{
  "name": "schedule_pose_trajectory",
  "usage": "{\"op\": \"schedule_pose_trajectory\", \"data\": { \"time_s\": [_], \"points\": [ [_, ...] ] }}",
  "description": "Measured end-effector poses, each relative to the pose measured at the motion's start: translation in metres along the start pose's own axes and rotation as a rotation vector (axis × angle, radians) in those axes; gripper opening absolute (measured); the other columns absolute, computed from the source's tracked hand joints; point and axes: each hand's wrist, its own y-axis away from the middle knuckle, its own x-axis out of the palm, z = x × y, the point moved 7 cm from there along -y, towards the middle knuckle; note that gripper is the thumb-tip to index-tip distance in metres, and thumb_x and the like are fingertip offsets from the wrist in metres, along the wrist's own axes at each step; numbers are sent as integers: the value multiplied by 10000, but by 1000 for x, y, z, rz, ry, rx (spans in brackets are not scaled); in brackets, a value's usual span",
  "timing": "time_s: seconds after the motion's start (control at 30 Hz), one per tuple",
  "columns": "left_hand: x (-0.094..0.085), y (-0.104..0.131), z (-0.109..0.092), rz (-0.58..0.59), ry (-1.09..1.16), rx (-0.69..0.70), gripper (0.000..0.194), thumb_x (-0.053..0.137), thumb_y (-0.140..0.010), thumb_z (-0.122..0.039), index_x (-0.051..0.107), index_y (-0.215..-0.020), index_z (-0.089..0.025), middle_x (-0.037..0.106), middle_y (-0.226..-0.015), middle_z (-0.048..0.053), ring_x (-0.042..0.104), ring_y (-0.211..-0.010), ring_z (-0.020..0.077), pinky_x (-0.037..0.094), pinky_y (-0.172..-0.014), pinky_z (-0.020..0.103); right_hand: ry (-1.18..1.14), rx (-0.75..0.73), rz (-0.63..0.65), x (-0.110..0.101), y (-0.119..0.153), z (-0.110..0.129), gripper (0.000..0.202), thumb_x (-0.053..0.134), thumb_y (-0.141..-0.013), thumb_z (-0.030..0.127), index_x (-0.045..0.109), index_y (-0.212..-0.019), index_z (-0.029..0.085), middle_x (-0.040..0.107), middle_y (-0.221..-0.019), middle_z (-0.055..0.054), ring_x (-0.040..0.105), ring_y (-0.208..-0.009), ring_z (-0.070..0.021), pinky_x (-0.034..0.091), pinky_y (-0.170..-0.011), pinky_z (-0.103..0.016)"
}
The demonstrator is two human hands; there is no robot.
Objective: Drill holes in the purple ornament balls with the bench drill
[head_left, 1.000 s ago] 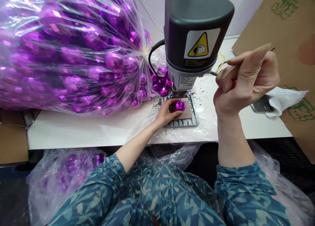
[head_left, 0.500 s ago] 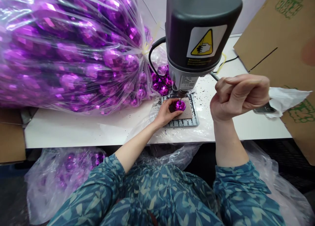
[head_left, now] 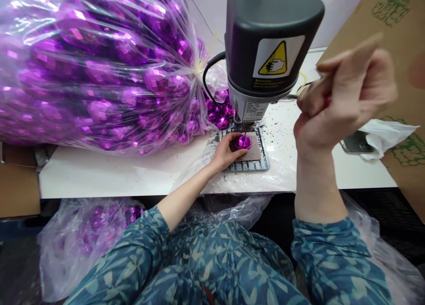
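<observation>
A shiny purple faceted ball (head_left: 245,141) sits on a small brown board (head_left: 253,153) over the slotted metal base (head_left: 265,163) of a drill press (head_left: 274,48). My left hand (head_left: 226,151) grips the ball from the left, thumb in front and fingers behind. The drill bit (head_left: 245,133) comes down at the ball's top; whether it is inside cannot be made out. My right hand (head_left: 347,97), smeared by motion, is raised at the right with curled fingers around the end of the press lever (head_left: 292,96). Some red shows between those fingers.
A large clear bag (head_left: 99,75) of purple balls fills the left. Loose purple balls (head_left: 221,112) lie behind the base. Dark shavings dot the white table (head_left: 133,176). At the right are a phone (head_left: 357,142), white tissue (head_left: 381,137) and a cardboard box (head_left: 405,75).
My right hand has swung up and to the right with the lever, which now lies more level. My left hand and the ball stay in place under the bit.
</observation>
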Motion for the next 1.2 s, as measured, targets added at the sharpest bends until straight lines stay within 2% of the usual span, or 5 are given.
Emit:
{"op": "schedule_pose_trajectory", "data": {
  "time_s": [0.17, 0.4, 0.63, 0.83, 1.2],
  "points": [
    [-15, 37, -25, -10, -108, 78, 410, 830, -746, -257, 626, -1098, -207, 690, -1112, 82, 649, -1026, 251, 525, -918, 385, 68, 113, 67, 20, -23, 1, 501, 656, -626, 667, 547, -584, 180, 309, -418, 79, 313, -328, -38, 102, -354, -264],
    [-15, 145, -42, 727, -513, 211, 458, 832, -790, -453, 675, -1149, -216, 676, -1121, 101, 625, -1037, 299, 540, -874, 423, 8, 116, 80, 19, -20, 2, 419, 712, -669, 544, 555, -585, 165, 360, -408, 76, 339, -333, -51, 111, -373, -263],
    [-58, 24, -39, 37, -579, 295, 206, 526, -1030, -264, 697, -1116, -189, 722, -1097, 106, 654, -1068, 259, 527, -952, 425, 30, 116, 72, 18, -23, 2, 437, 712, -650, 584, 558, -581, 182, 346, -392, 95, 296, -315, -39, 100, -370, -263],
    [-40, -85, 6, -61, -842, 25, 174, 670, -939, -226, 703, -1097, -160, 670, -1225, 180, 580, -1205, 371, 494, -1020, 500, 4, 111, 80, 17, -22, -2, 438, 707, -692, 585, 576, -596, 178, 345, -381, 97, 271, -303, -37, 100, -347, -259],
    [-73, -23, -8, -238, -108, 3, 430, 778, -856, -356, 678, -1244, -201, 671, -1146, 91, 686, -914, 194, 578, -830, 340, -10, 93, 86, 17, -21, 0, 405, 703, -716, 539, 582, -599, 171, 372, -410, 83, 302, -321, -33, 111, -353, -250]
  ]
}}
